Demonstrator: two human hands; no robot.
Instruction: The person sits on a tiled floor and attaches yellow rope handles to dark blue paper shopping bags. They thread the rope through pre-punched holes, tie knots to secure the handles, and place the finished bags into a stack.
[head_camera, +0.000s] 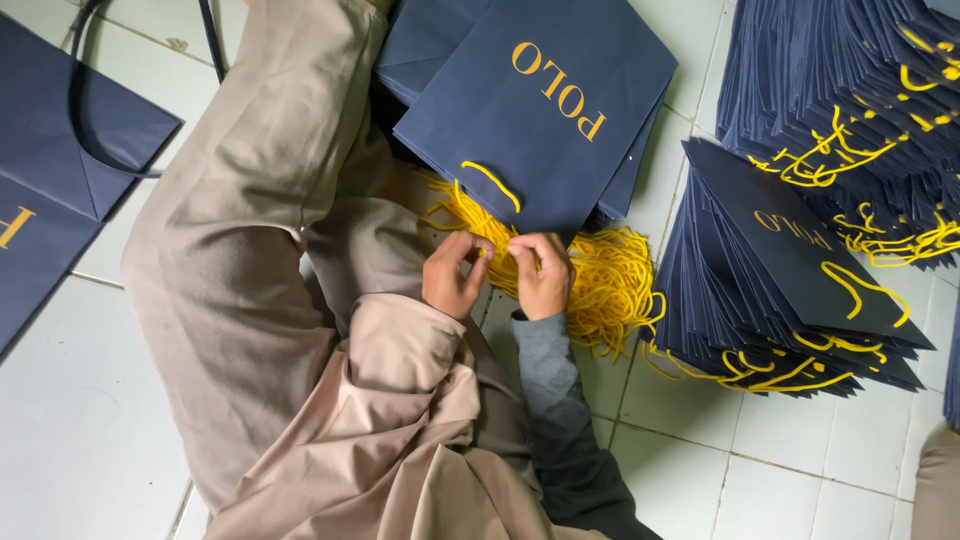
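Both hands pinching yellow cord at navy bag's lower edge.
Left hand (452, 275) and right hand (542, 272) fingers closed on yellow cord (600, 285), probably one strand; navy bag (540, 110) on tile floor (80, 420).

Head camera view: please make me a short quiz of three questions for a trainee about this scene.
1. True or false: both hands pinch one yellow cord.
2. Which colour are the paper bags: A red, B navy, C white?
3. Where is the loose cord pile?

Key:
1. True: left hand and right hand pinch the yellow cord.
2. B: the navy paper bag.
3. On the tiled floor, under the hands: cord pile.
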